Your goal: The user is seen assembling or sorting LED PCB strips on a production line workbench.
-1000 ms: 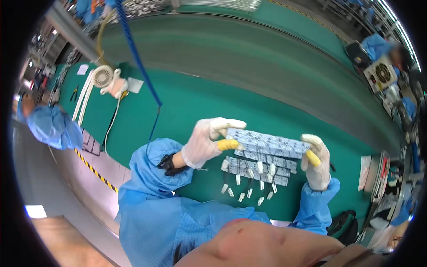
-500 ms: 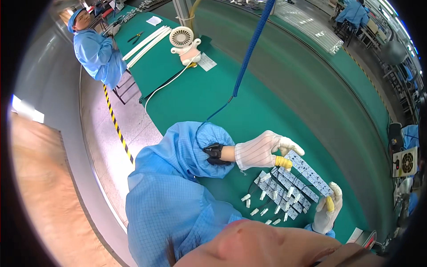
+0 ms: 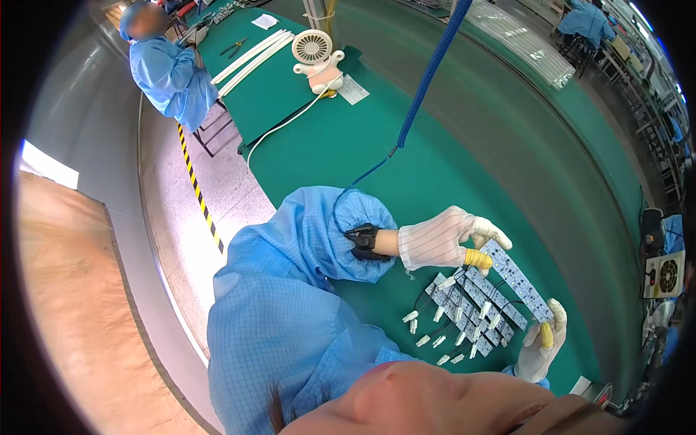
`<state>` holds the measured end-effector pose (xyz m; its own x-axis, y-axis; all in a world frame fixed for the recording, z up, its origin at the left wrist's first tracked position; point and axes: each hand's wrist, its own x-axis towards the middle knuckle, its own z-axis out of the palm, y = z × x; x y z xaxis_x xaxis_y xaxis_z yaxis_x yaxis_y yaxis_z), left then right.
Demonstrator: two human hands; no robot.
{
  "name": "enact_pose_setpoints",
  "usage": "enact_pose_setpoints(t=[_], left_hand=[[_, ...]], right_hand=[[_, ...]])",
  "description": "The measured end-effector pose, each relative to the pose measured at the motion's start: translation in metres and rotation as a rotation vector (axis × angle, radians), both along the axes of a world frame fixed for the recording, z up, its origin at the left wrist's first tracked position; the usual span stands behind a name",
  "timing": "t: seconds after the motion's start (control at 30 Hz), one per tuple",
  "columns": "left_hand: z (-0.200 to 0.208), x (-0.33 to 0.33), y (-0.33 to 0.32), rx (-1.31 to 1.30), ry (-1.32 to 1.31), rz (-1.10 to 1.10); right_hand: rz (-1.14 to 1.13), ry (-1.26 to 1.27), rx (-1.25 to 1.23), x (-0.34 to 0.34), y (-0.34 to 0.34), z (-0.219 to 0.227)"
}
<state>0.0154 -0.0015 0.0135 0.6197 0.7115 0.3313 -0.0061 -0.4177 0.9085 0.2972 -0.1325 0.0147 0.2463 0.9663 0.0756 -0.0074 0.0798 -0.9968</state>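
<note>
A long pale LED circuit board strip [image 3: 516,281] is stretched between my two gloved hands, above a pile of similar strips. My left hand [image 3: 451,239], in a striped white glove with a yellow thumb covering, pinches its far end. At the near end, my right hand [image 3: 541,346] grips it between a yellow-covered thumb and the fingers. Below lie several overlapping circuit board strips [image 3: 464,307] with dark wires and small white connectors [image 3: 423,340]. A black wrist strap [image 3: 365,242] with a blue cord circles my left wrist.
On the green table [image 3: 406,185] stand a white-and-pink fan [image 3: 313,49] with a cable, white tubes [image 3: 255,61] and pliers [image 3: 233,48]. A coiled blue cord [image 3: 433,72] hangs across the table. A co-worker [image 3: 170,72] in blue sits at the far left.
The whole scene has shifted slightly to the right in the picture. Both hands keep their hold on the strip, which stays at nearly the same slant.
</note>
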Motion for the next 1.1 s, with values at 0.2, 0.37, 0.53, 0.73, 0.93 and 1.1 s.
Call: enact_pose_setpoints(t=[0.2,0.37,0.53,0.73,0.93,1.1], left_hand=[[-0.0084,0.003,-0.0013,0.028,-0.084,0.016],[-0.0041,0.0011,-0.0007,-0.032,-0.053,0.004],[-0.0057,0.0034,0.0004,-0.011,-0.071,0.027],[-0.0031,0.0036,-0.002,0.002,-0.021,0.045],[-0.0073,0.0052,-0.0026,0.001,-0.078,0.045],[-0.0074,0.0054,-0.0041,0.02,-0.042,0.058]], right_hand=[[0.002,0.002,0.001,0.001,0.0001,-0.0003],[-0.02,0.019,-0.037,-0.0005,0.002,-0.0016],[-0.015,-0.013,-0.013,-0.0046,0.0033,0.0003],[0.006,-0.014,-0.028,-0.0019,0.0029,-0.003],[0.031,-0.01,-0.011,-0.0035,0.0048,-0.0023],[0.001,-0.058,-0.039,-0.0027,0.0039,-0.002]])
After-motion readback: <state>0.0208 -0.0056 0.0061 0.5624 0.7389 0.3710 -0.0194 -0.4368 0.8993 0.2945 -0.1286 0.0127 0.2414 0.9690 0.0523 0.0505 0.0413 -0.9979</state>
